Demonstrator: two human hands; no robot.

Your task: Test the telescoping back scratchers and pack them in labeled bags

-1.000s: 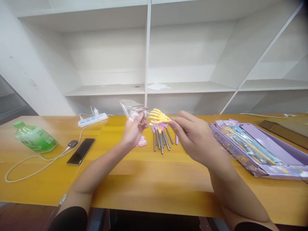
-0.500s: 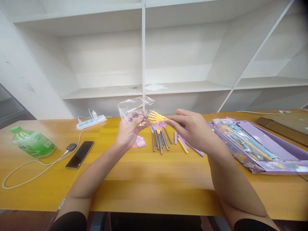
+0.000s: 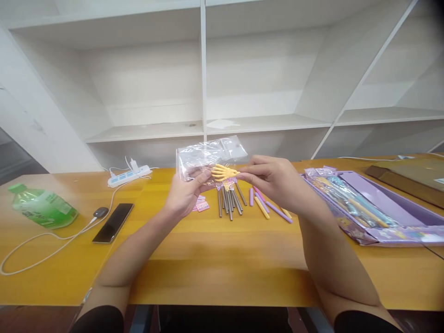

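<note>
Box (image 3: 376,194) holds wrapped sticks (image 3: 352,199); left hand (image 3: 185,194) pinches bag (image 3: 204,154).

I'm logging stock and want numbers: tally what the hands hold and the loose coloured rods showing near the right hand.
Clear plastic bag, in the left hand: 1
Yellow hand-shaped piece, in the right hand: 1
Yellow rods: 2
Purple rods: 2
Pink rod: 1, partly hidden
Total: 7 in view; more rods may be behind the right hand
</note>
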